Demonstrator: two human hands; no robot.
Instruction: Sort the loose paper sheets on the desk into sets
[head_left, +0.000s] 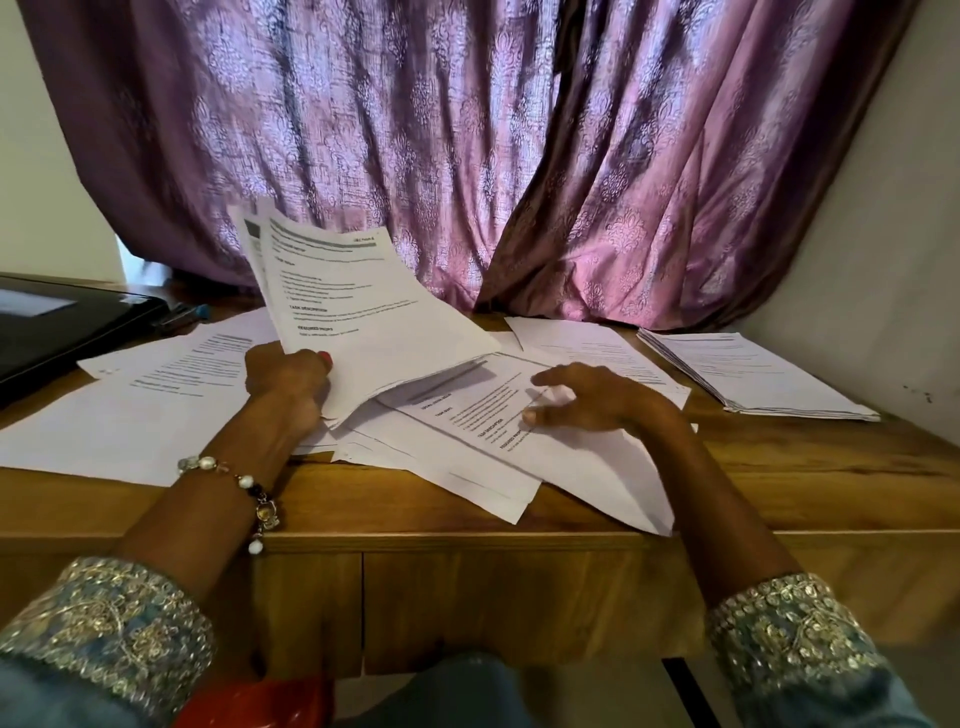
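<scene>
My left hand (285, 382) grips a bundle of several printed sheets (353, 306) by its lower left edge, lifted and tilted up off the desk. My right hand (576, 397) rests on a printed sheet (467, 410) lying in the loose heap in the middle, fingers relaxed and pointing left. More loose sheets (156, 405) spread across the left of the wooden desk (779, 467). A neat stack of sheets (753, 374) lies at the far right. Further sheets (587, 343) lie behind my right hand.
A closed black laptop (57, 327) sits at the far left, with pens (184, 314) beside it. A purple patterned curtain (467, 156) hangs behind the desk. A wall (883, 234) bounds the right side. Some sheets overhang the desk's front edge.
</scene>
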